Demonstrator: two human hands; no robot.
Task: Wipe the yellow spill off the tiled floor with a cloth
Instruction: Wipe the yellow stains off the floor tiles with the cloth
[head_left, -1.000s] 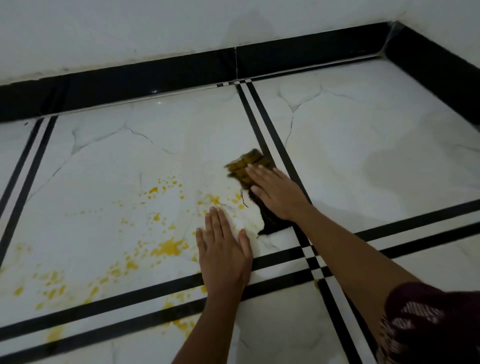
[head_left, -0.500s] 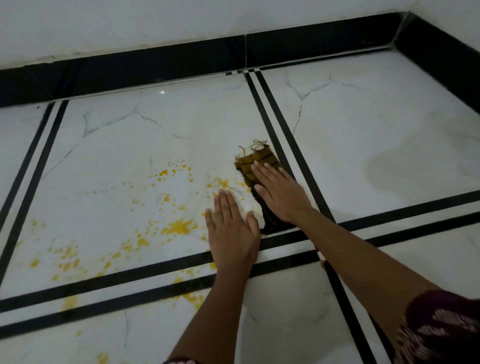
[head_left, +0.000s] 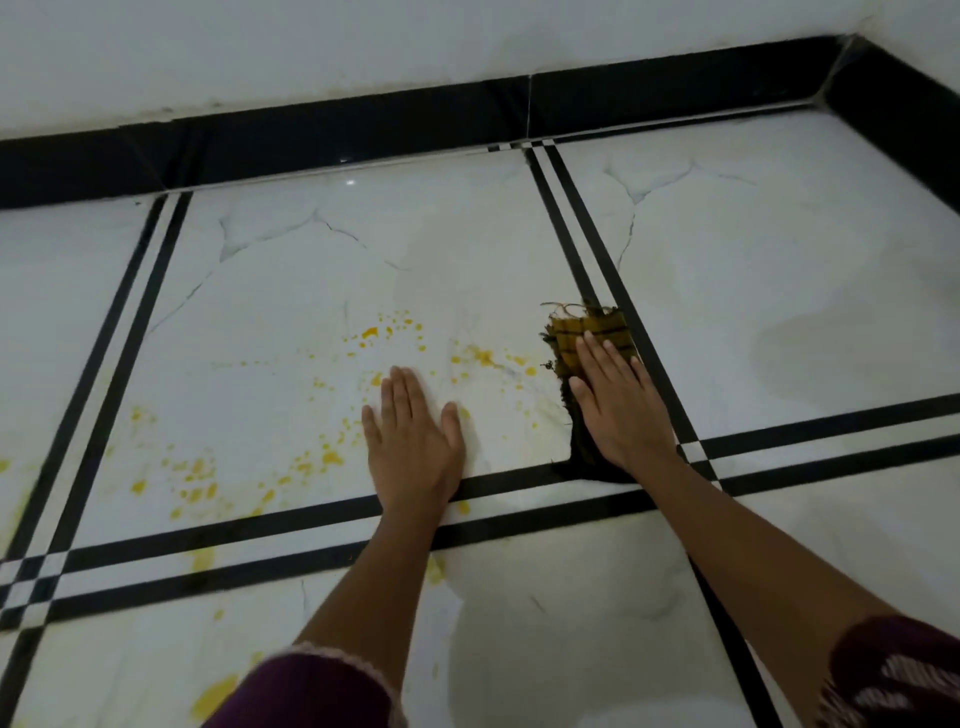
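Yellow spill (head_left: 332, 457) spatters the left and middle of the white tiled floor (head_left: 291, 291), likely still wet and slick. Left hand (head_left: 413, 447) flat, fingers spread, holding nothing, braced on the tile. Right hand (head_left: 618, 410) pressed open-palmed on the cloth (head_left: 582, 338): soft, light, frayed. Press from above rather than pinch; its near edge is dark, maybe soaked.

left hand (head_left: 413, 441) slid left, apart from cloth (head_left: 589, 343) | right hand (head_left: 618, 410) pushed cloth farther up tile

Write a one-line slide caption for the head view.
Right hand presses a cloth flat on the tiled floor beside yellow spill; left hand braces.
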